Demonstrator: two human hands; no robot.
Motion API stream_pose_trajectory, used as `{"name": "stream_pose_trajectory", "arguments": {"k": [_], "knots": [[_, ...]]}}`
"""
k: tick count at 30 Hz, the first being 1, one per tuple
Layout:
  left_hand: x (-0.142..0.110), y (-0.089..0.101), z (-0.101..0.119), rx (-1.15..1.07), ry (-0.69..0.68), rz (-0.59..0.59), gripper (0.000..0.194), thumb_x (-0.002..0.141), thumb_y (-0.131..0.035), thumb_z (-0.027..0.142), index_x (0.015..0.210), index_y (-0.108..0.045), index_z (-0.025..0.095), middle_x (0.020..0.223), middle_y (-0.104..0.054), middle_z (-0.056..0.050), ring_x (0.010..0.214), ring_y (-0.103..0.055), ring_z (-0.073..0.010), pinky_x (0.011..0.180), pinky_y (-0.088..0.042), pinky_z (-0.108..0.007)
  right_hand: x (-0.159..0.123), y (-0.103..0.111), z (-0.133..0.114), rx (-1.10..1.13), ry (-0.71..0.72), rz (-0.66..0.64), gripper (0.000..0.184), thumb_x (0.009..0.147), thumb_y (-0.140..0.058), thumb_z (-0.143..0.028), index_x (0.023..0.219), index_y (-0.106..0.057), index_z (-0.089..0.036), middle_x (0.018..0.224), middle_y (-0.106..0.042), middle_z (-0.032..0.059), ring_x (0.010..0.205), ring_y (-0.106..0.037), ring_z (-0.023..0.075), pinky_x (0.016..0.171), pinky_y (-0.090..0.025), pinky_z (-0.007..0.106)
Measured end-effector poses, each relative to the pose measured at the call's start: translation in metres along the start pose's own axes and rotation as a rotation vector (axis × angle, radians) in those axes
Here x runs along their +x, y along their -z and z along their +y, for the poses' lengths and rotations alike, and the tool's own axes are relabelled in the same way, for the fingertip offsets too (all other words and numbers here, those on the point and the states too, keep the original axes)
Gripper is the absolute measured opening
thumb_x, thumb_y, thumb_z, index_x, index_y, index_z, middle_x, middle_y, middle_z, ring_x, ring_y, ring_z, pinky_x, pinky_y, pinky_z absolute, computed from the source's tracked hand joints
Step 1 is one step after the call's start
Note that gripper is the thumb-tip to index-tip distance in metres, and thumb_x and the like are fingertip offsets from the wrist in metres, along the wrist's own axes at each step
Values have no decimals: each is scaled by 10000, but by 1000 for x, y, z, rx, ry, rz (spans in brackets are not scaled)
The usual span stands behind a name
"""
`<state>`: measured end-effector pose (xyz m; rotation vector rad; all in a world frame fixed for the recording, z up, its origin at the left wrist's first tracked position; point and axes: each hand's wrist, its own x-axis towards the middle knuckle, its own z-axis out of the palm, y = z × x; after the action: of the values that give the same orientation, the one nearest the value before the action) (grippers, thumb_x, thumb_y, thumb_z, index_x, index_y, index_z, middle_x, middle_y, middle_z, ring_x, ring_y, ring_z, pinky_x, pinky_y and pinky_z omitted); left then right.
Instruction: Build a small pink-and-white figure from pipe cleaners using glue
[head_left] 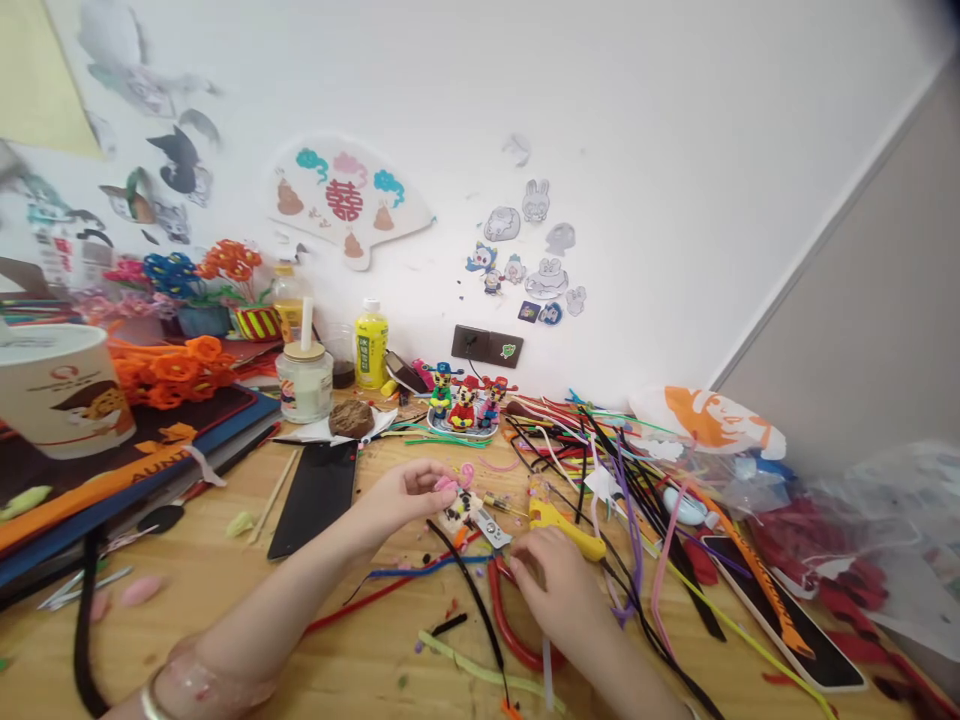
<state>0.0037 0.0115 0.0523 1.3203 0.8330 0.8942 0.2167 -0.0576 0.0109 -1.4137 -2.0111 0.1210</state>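
My left hand [409,495] pinches a small cream-coloured pipe-cleaner figure [456,512] with dark marks and pink curls, held just above the wooden table. My right hand [559,585] is closed around a pair of scissors [517,640] with large red handles. Their short metal blades [493,530] point up and left, right at the figure's lower edge; whether they touch it I cannot tell. Just behind my right hand lies a yellow glue gun [570,530]. A black pipe cleaner [480,600] and a blue one [427,572] lie below the figure.
Three small figures [466,405] stand on a tray by the wall. A dark phone [315,500] lies left of my left hand. Pipe cleaners [637,500] heap up on the right. A paper cup [64,390], a candle jar [304,385] and a yellow bottle [370,345] stand left.
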Motion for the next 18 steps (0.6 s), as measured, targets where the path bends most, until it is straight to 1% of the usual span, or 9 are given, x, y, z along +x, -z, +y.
{"name": "stream_pose_trajectory", "arguments": {"k": [2, 5, 7, 9, 11, 13, 15, 18], "knots": [[0, 1, -1, 0, -22, -18, 235, 655, -682, 302, 817, -604, 150, 711, -610, -5, 647, -533, -113, 584, -410, -200, 0, 2, 0, -87, 4, -56, 97, 734, -535, -133, 672, -572, -198, 658, -614, 24, 664, -569, 198, 597, -432, 292], [-1, 1, 0, 14, -16, -52, 227, 646, -690, 284, 805, -609, 144, 729, -614, -15, 674, -538, -120, 600, -410, -201, 2, 4, 3, -209, 12, -67, 113, 731, -528, -131, 648, -564, -199, 653, -624, 32, 633, -575, 196, 565, -410, 281], [0, 2, -2, 23, 1, -54, 235, 639, -692, 274, 807, -606, 134, 714, -597, -10, 670, -535, -120, 588, -406, -199, 4, 5, 8, -299, 15, -72, 137, 730, -512, -124, 625, -560, -198, 637, -629, 39, 599, -575, 193, 531, -387, 272], [1, 4, -5, 17, 25, -41, 251, 641, -688, 268, 824, -589, 128, 678, -562, 10, 608, -519, -102, 548, -394, -194, 5, 6, 12, -381, 19, -85, 159, 733, -496, -122, 609, -560, -200, 615, -630, 41, 574, -573, 192, 510, -367, 267], [3, 5, -10, -21, 40, -33, 273, 639, -686, 265, 842, -555, 137, 681, -538, 27, 522, -492, -76, 500, -377, -195, 5, 8, 15, -433, 9, -101, 167, 740, -484, -126, 615, -568, -198, 620, -634, 45, 586, -576, 194, 525, -365, 271], [5, 4, -14, -81, 64, -24, 334, 610, -705, 249, 868, -513, 158, 714, -535, 37, 484, -491, -66, 490, -381, -207, 5, 9, 15, -425, -44, -128, 178, 757, -466, -137, 628, -575, -191, 647, -634, 50, 617, -575, 193, 557, -373, 275], [6, 3, -16, -149, 105, -10, 421, 582, -723, 229, 922, -481, 178, 707, -540, 45, 512, -525, -82, 526, -404, -224, 3, 8, 14, -350, -96, -153, 181, 776, -446, -142, 668, -585, -185, 689, -627, 49, 669, -569, 189, 603, -388, 277], [5, -1, -16, -245, 155, -8, 491, 567, -729, 203, 990, -482, 170, 637, -550, 53, 543, -542, -88, 582, -412, -225, 2, 3, 10, -194, -81, -139, 170, 786, -435, -130, 802, -596, -183, 802, -623, 51, 785, -554, 194, 697, -411, 295]]}}
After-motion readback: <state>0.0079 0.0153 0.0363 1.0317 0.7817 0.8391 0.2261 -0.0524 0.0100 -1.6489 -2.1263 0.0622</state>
